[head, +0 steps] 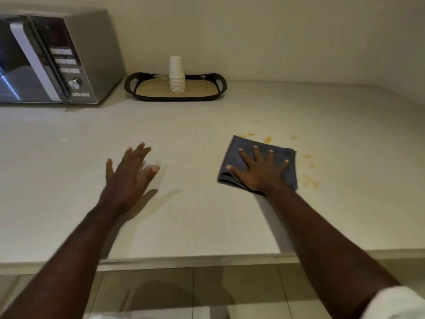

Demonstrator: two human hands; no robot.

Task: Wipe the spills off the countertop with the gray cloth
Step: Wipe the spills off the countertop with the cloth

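The right hand (259, 171) lies flat, fingers spread, pressing the folded cloth (285, 157) on the worktop (184, 215). The left hand (128, 178) is open and empty. Yellow spills (310, 179) remain right of and beyond the cloth, so most wiping seems left.

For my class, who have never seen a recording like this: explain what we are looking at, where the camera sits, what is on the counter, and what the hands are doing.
There is no machine here, only a person's two bare hands. The single picture comes from a camera worn on the person's head, looking forward and down.

The right hand lies flat, fingers spread, on a folded gray cloth, pressing it onto the pale countertop. It presses rather than closing a grip. Yellow-orange spills dot the counter just beyond and to the right of the cloth.

The left hand is open and empty, just over the counter; whether it touches is unclear.

At the back stand a microwave and a dark tray carrying stacked white cups.
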